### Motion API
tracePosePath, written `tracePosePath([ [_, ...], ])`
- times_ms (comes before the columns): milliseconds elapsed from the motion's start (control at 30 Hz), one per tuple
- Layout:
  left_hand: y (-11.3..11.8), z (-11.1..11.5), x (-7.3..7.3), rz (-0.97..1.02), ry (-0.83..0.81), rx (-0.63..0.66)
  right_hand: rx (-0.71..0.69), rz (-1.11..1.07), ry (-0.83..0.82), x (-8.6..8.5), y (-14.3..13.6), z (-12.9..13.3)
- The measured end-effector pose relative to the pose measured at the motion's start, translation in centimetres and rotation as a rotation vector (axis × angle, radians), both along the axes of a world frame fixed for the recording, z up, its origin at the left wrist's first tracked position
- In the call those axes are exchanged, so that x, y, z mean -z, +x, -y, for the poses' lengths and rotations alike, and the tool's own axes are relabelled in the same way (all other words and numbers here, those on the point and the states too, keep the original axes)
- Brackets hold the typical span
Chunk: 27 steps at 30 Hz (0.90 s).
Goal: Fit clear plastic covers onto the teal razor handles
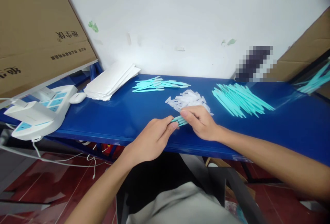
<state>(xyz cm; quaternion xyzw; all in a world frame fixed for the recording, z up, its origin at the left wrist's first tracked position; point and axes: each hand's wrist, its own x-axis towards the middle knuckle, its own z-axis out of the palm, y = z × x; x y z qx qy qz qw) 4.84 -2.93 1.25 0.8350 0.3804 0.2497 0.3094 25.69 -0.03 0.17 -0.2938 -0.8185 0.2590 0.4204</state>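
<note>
My left hand is closed on one end of a small bundle of teal sticks above the table's front part. My right hand is closed round the bundle's other end, its fingers partly hiding the sticks. Just behind my right hand lies a heap of small translucent white pieces. A pile of teal sticks with pale tips lies at the back, left of the heap. Farther right is a larger pile of teal sticks.
On the blue table, white sheets lie at the back left, beside a small white case and a white power strip with chargers. A cardboard box stands far left. Cables hang below the front edge.
</note>
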Motion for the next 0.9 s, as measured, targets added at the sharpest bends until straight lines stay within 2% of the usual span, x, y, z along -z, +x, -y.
tracePosePath([
  [100,-0.2,-0.4,-0.1,0.045,-0.056,0.04,0.022,0.03,0.003,-0.1,0.1,0.1],
  [233,-0.1,-0.7,0.1,0.089,-0.051,0.029,0.054,0.051,-0.022,-0.2,0.0,0.2],
  [400,0.1,-0.6,0.4,0.122,-0.056,0.02,0.082,0.047,0.079,-0.7,-0.1,-0.1],
  [800,0.8,-1.1,0.2,0.16,-0.099,-0.009,0.03,0.107,0.077,-1.2,-0.1,-1.1],
  [900,-0.5,-1.5,0.4,0.148,-0.107,-0.037,0.093,0.055,0.036,-2.2,1.1,-2.0],
])
